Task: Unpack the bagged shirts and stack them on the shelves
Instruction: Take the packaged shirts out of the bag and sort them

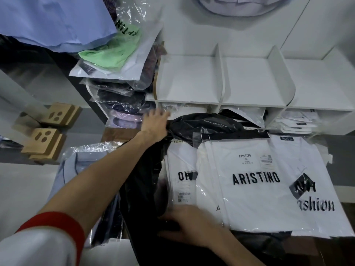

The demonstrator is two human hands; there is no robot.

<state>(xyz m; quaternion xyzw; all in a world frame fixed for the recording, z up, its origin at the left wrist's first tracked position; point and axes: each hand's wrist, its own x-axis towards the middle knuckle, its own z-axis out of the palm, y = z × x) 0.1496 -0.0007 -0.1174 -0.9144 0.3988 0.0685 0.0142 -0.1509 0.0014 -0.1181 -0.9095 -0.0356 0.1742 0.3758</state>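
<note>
**Both hands on a black shirt, bagged shirts waiting beside it**

The left hand [155,124] is reaching out, its grip curling closed on the far end of the black shirt [203,124], just under the white shelf [192,81]. The right hand [189,226] is lying on the shirt's near end, fingers fairly straight, blurred. Three white bagged shirts [255,189] are lying overlapped just right of it. The shelf's upper row is showing three compartments.
</note>
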